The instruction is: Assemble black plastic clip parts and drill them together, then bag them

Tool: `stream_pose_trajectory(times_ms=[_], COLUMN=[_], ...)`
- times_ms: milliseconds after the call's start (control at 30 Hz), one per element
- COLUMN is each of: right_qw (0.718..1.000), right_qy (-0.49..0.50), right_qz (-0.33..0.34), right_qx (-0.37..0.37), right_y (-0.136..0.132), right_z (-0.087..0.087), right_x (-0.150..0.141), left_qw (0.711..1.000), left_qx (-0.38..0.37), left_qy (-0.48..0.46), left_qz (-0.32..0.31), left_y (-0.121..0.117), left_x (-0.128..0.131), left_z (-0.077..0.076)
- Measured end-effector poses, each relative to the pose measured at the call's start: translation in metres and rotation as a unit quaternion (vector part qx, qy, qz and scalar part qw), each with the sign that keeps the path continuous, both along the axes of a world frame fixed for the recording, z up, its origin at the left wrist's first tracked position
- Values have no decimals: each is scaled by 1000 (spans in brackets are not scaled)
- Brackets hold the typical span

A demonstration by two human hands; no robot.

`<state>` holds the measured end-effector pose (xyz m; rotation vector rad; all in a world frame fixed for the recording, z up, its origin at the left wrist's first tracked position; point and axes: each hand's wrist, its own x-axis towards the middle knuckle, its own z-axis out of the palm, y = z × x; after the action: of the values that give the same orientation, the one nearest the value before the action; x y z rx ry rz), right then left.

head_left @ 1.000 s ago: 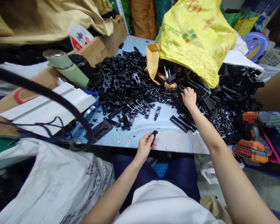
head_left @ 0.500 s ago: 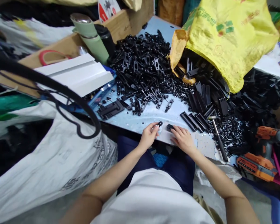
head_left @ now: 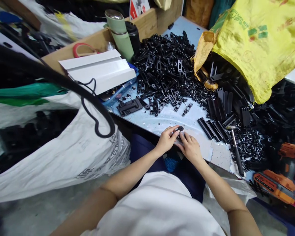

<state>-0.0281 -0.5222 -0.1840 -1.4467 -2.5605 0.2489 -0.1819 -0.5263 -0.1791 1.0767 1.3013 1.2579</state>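
Note:
My left hand (head_left: 167, 139) pinches a small black plastic part with a rounded end (head_left: 180, 128) at the front edge of the blue table (head_left: 159, 120). Close beside it, my right hand (head_left: 190, 147) has its thumb and fingers closed at the same spot, on a black piece that is mostly hidden under them. Both hands meet there, and I cannot tell whether the two pieces are joined. To the right of my hands lie several black bars (head_left: 213, 129) in a row. A hammer (head_left: 236, 150) rests beyond them.
Behind my hands is a heap of black plastic parts (head_left: 162, 62). A black block fixture (head_left: 129, 107) sits at the left edge. Loose screws (head_left: 253, 144) and an orange cordless drill (head_left: 275, 185) are at the right. A yellow sack (head_left: 258, 49) spills black pieces. A black curved arm (head_left: 88, 98) hangs at the left.
My left hand has moved its black part over to the one under my right hand, so the two now meet. The view has shifted somewhat to the left.

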Motion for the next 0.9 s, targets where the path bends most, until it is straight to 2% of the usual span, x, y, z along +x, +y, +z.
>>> stream_pose_trajectory(times_ms=[67, 133, 233, 300, 333, 400, 500, 600, 767, 900], right_qw=[998, 982, 913, 872, 865, 875, 906, 923, 928, 936], right_qy=[51, 159, 334, 393, 403, 393, 339, 317, 358, 343], right_qz=[-13, -58, -102, -88, -71, -31, 27, 59, 8, -35], right_qx=[-31, -81, -210, -278, -291, -283, -252, -208, -99, -69], right_y=[3, 12, 21, 23, 23, 24, 27, 27, 8, -2], right_z=[1, 5, 14, 22, 27, 35, 44, 48, 40, 26], right_x=[2, 4, 5, 5, 7, 12, 23, 25, 7, -6], left_qw=[1000, 1000, 998, 995, 993, 987, 977, 972, 969, 972], left_qx=[2, 11, 32, 49, 61, 86, 117, 137, 174, 178], left_qy=[-2, 2, 30, 64, 84, 122, 167, 186, 168, 150], left_qz=[-8, -25, -47, -49, -50, -53, -56, -37, 56, 31], left_y=[0, -1, -3, -3, -3, -5, -10, -14, -14, -9], left_x=[-1, -1, 1, 1, 0, -1, -2, 6, 22, 22], left_z=[1, 3, 9, 13, 16, 20, 23, 25, 30, 24])
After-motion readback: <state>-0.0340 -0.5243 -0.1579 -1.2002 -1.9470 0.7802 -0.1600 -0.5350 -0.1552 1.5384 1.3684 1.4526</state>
